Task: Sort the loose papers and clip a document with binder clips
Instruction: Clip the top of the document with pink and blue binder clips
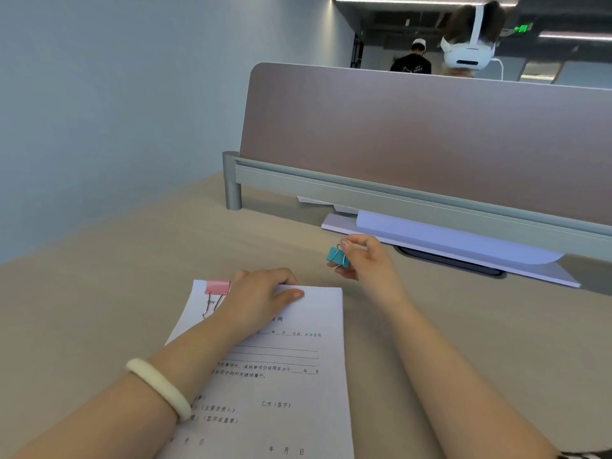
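A pale bracelet (159, 385) is worn on the nearer left wrist, and beneath that forearm the document (281, 376) is laid on the surface (99, 309). Its long axis runs away from the person, leaning slightly, with the heading at the far end. The paper is judged light and limp, with sheets that slide over one another, so it is best held close to the edge being clipped; how many sheets are stacked cannot be told from here. That far edge is held by the left hand (261, 296), the thumb laid flat on the top sheet and the fingers curled over the edge. Just beside it, at the far left corner, a pink binder clip (217, 287) is already fastened, its wire levers folded back toward the person. Past the far right corner, clear of the surface, a teal binder clip (337, 256) is pinched in the narrow grip of the right hand (367, 260), seemingly by its levers, its body toward the document. It is judged small, stiff and springy, to be opened by squeezing those levers. Farther off, a paper stack (447, 240) is tucked under the partition (414, 134).
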